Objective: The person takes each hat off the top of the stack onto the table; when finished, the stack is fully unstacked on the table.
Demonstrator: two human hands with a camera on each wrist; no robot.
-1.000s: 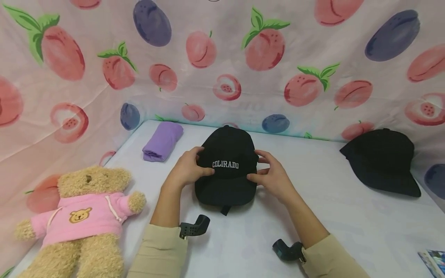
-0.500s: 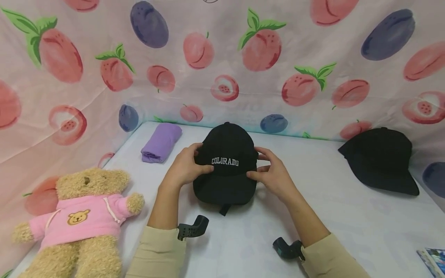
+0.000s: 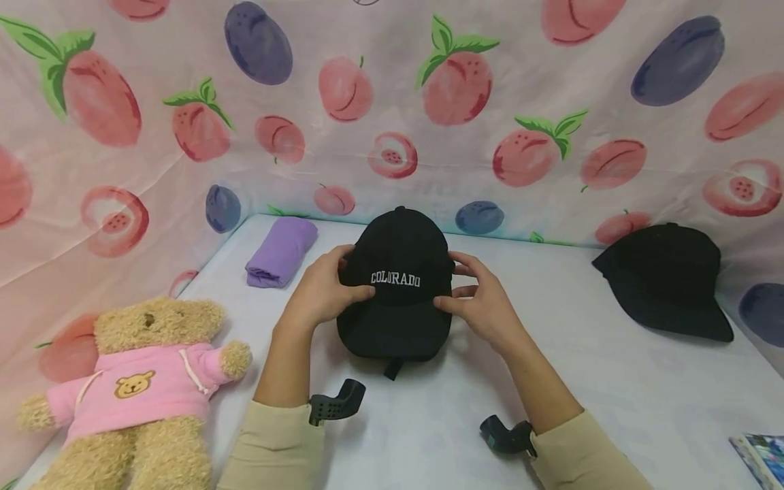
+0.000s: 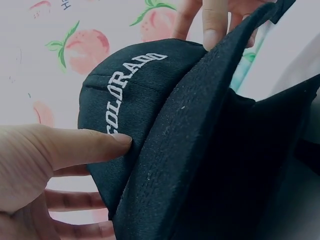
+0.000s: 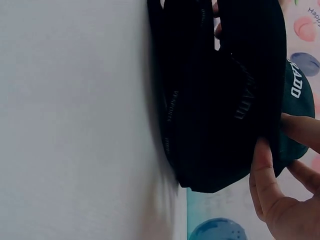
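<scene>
A black baseball cap (image 3: 398,252) with white COLORADO lettering is held between both hands above the middle of the white table. My left hand (image 3: 321,286) grips its left side, thumb on the front panel beside the lettering and fingers around the side. On the opposite side my right hand (image 3: 480,296) pinches the cap, thumb at the base of the brim. The brim (image 4: 175,135) points toward me, and a strap end hangs below it. In the right wrist view the dark inside of the cap (image 5: 220,125) shows, with faint printed tape.
A second black cap (image 3: 674,282) lies at the right back. At the left are a folded purple cloth (image 3: 282,252) and a teddy bear (image 3: 141,381) in a pink top. A colourful booklet (image 3: 759,456) lies at the right front edge. Fruit-printed curtains surround the table.
Both hands have raised the cap slightly and tipped its crown up, keeping the same grip. The whole head view has shifted a little; the other objects stay put.
</scene>
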